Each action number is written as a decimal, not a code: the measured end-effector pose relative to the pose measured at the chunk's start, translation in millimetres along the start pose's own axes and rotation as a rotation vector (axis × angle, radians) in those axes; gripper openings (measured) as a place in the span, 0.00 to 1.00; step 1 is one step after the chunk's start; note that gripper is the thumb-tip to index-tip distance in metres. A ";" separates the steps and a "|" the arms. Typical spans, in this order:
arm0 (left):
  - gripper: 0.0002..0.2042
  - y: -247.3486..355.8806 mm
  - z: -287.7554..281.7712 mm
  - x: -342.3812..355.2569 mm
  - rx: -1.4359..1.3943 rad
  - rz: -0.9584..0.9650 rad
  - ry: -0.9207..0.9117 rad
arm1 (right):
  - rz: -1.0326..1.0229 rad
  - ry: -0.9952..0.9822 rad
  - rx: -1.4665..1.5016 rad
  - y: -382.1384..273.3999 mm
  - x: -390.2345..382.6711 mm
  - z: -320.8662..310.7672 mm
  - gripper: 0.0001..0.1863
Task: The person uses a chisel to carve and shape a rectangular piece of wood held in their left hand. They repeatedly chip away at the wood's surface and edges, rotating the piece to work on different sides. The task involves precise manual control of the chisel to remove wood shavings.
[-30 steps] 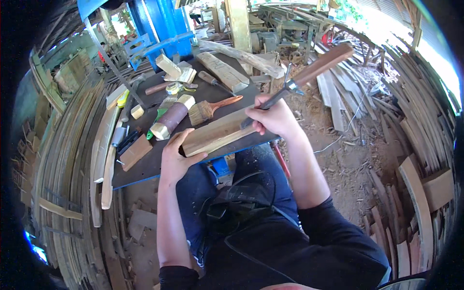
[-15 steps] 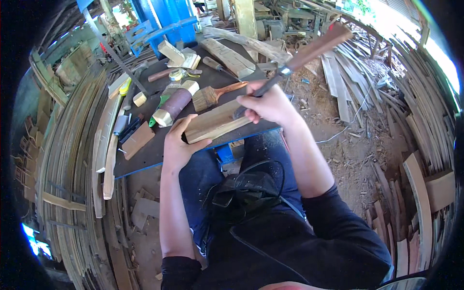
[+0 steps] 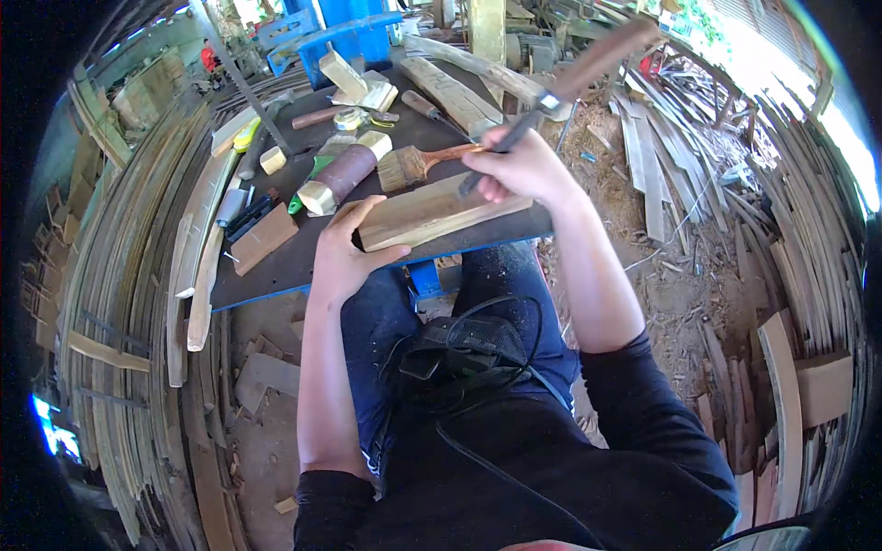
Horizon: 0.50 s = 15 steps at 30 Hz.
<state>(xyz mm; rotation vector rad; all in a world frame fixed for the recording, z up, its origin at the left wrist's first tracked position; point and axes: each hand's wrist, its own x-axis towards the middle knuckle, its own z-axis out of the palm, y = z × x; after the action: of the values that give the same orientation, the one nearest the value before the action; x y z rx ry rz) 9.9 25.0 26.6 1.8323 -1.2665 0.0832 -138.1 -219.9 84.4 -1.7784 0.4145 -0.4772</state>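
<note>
My left hand point(image 3: 347, 248) grips the near-left end of a pale wooden block point(image 3: 413, 217), thumb along its near side and fingers over the far side. The block lies on the dark tabletop point(image 3: 276, 285) close to its front edge. My right hand point(image 3: 525, 167) is closed around the dark metal blade of a chisel point(image 3: 595, 66). Its brown wooden handle points up and away to the right, and its lower end meets the block's top towards the right. Just beyond the block lies a paintbrush point(image 3: 418, 168) with a wooden handle.
A sandpaper-wrapped block point(image 3: 347, 174), tape measure point(image 3: 349, 119), another wooden-handled tool point(image 3: 424, 106), wood pieces point(image 3: 450, 92) and a brown wood offcut point(image 3: 264, 239) lie on the table. Long planks point(image 3: 138, 303) are stacked at left; more boards point(image 3: 643, 165) lie at right. A person in red stands far left.
The view has shifted slightly. My right hand and the chisel have moved a little along the block's top towards its right end. My left hand keeps its hold on the block.
</note>
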 end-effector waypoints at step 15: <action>0.36 -3.2 -0.7 1.1 0.030 0.003 0.000 | 0.027 -0.040 0.003 9.5 8.3 -19.6 0.15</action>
<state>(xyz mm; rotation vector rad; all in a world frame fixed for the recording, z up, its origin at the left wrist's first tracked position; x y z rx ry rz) 13.2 24.9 25.6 1.8563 -1.2744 0.1050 -141.6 -242.7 80.6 -1.7747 0.4096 -0.4226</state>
